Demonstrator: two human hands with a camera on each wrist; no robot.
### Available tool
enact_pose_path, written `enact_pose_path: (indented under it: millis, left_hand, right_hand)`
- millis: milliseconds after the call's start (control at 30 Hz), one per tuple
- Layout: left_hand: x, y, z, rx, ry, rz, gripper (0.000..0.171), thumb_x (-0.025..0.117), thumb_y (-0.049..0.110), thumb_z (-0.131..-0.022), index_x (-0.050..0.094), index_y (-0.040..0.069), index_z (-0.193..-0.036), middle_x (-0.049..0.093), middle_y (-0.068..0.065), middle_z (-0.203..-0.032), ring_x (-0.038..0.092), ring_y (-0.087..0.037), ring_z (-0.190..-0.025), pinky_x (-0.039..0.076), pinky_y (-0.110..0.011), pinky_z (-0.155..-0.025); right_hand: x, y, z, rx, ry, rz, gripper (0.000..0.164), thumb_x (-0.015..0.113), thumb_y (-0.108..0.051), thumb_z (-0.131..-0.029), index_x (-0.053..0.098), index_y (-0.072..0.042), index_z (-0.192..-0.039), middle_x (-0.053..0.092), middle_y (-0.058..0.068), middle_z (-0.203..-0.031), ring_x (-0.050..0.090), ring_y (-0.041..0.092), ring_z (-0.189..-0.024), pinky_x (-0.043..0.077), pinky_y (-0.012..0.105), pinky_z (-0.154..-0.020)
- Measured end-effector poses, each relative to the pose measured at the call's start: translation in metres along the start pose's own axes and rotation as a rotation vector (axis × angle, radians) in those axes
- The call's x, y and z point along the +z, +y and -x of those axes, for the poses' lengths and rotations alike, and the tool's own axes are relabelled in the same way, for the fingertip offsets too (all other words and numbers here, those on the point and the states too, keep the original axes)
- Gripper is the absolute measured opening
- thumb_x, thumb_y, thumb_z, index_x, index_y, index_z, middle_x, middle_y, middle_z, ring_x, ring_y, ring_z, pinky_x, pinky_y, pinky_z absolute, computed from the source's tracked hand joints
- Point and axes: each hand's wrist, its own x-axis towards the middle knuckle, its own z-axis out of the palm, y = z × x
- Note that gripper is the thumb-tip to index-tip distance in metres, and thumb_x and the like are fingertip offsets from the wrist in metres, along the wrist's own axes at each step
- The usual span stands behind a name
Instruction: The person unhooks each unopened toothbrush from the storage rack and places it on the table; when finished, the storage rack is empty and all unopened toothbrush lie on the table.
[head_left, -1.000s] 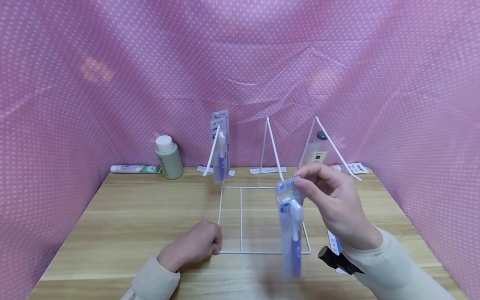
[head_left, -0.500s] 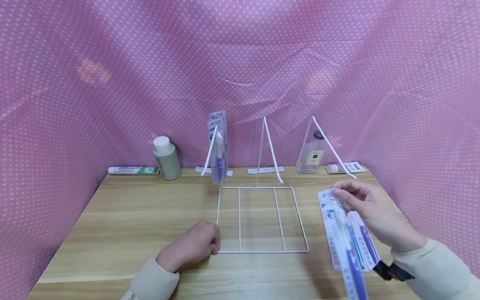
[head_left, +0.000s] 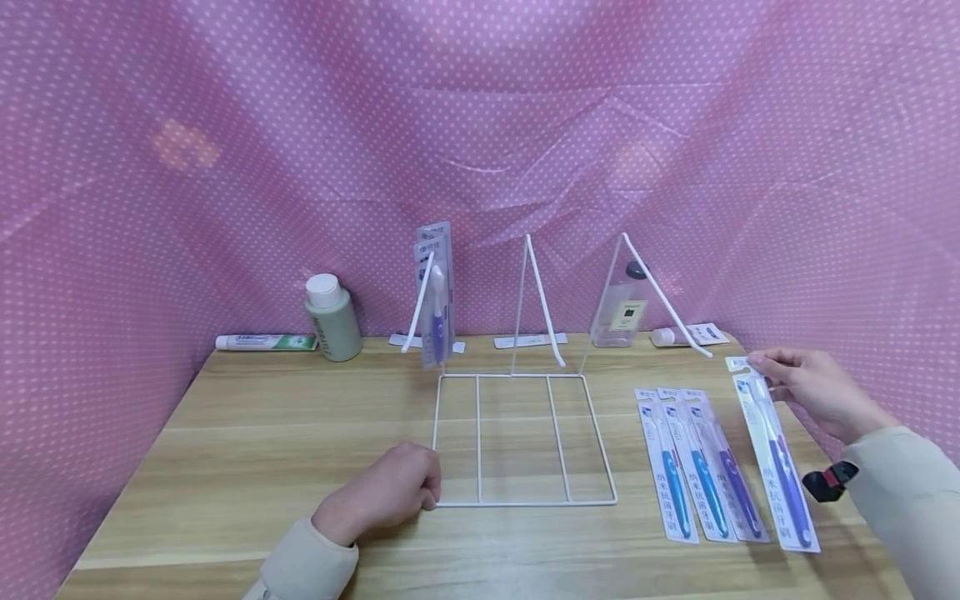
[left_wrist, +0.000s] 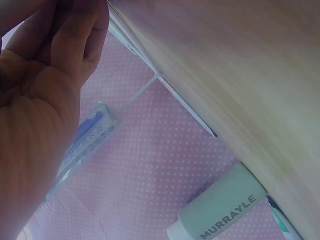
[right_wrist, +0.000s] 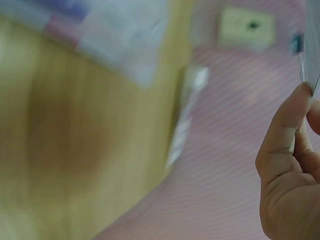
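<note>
My right hand [head_left: 825,392] pinches the top of a purple packaged toothbrush [head_left: 780,475], held slanting over the table's right side. Whether its lower end touches the wood I cannot tell. Just left of it lie a blue packaged toothbrush [head_left: 671,475], a second blue one [head_left: 703,475] and a purple one [head_left: 738,487], side by side. With curled fingers my left hand [head_left: 393,487] holds the front left corner of a white wire rack [head_left: 525,503]; the left wrist view shows its palm [left_wrist: 40,110]. Several packaged toothbrushes [head_left: 438,325] hang from the rack's left prong.
Bare middle and right prongs [head_left: 543,300] rise at the rack's back. Along the pink dotted cloth [head_left: 480,150] stand a green bottle [head_left: 335,325] and a clear bottle [head_left: 618,312]. A toothpaste tube [head_left: 266,342] lies left, another tube [head_left: 690,335] right.
My right hand has carried the purple toothbrush rightward from before the rack, past the toothbrushes lying on the table, which now show fully. My left hand has stayed on the rack's corner.
</note>
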Motion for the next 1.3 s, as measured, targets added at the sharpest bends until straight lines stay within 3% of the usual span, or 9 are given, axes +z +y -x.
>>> enact_pose_path:
  millis: [100,233,467,767,1100,1300]
  left_hand:
    - [0.000,0.000,0.000,0.006,0.009,-0.005,0.028,0.078,-0.005,-0.076,0.067,0.018,-0.066,0.057,0.014,-0.071,0.051,-0.001,-0.070,0.049,-0.024,-0.069]
    - [0.000,0.000,0.000,0.002,0.005,0.003,0.028,0.078,-0.005,-0.078,0.068,0.018,-0.067,0.058,0.013,-0.071,0.052,-0.001,-0.070,0.050,-0.024,-0.068]
    - [-0.001,0.002,0.001,0.002,0.003,0.002,0.028,0.079,-0.005,-0.079,0.067,0.018,-0.068,0.058,0.013,-0.072,0.052,0.000,-0.070,0.051,-0.024,-0.069]
    - [-0.002,0.003,0.000,-0.011,-0.015,0.010,0.028,0.079,-0.005,-0.080,0.068,0.017,-0.068,0.058,0.013,-0.073,0.052,-0.001,-0.071,0.051,-0.024,-0.069]
    - [-0.001,0.003,0.001,-0.027,-0.021,0.011,0.027,0.079,-0.005,-0.080,0.068,0.018,-0.068,0.058,0.013,-0.072,0.053,-0.001,-0.070,0.051,-0.024,-0.069]
    - [-0.001,0.003,0.001,-0.036,-0.026,0.015,0.027,0.079,-0.004,-0.082,0.069,0.018,-0.069,0.058,0.012,-0.073,0.053,-0.002,-0.071,0.051,-0.025,-0.069]
  right_hand:
    - [-0.002,0.017,-0.013,0.033,-0.025,0.003,0.055,0.048,-0.030,-0.114,0.049,0.018,-0.140,0.067,-0.018,-0.099,0.064,0.000,-0.090,0.059,0.026,-0.080]
    - [-0.002,0.033,-0.027,0.069,-0.060,0.025,0.054,0.046,-0.026,-0.114,0.047,0.022,-0.140,0.067,-0.010,-0.102,0.064,0.002,-0.090,0.060,0.028,-0.080]
    - [0.002,0.052,-0.045,0.159,-0.099,0.057,0.049,0.044,-0.025,-0.114,0.051,0.019,-0.135,0.069,0.000,-0.101,0.064,0.008,-0.089,0.060,0.028,-0.078]
    - [0.006,0.059,-0.053,0.235,-0.127,0.064,0.051,0.048,-0.025,-0.113,0.049,0.018,-0.140,0.072,0.002,-0.098,0.066,0.015,-0.088,0.059,0.031,-0.075]
    - [0.016,0.069,-0.057,0.300,-0.094,0.032,0.036,0.050,-0.022,-0.113,0.059,0.009,-0.128,0.072,0.004,-0.095,0.066,0.015,-0.082,0.059,0.029,-0.070]
    - [0.027,0.054,-0.048,0.241,-0.053,0.238,0.036,0.050,-0.026,-0.113,0.061,0.006,-0.127,0.066,0.003,-0.089,0.057,0.014,-0.073,0.049,0.026,-0.063]
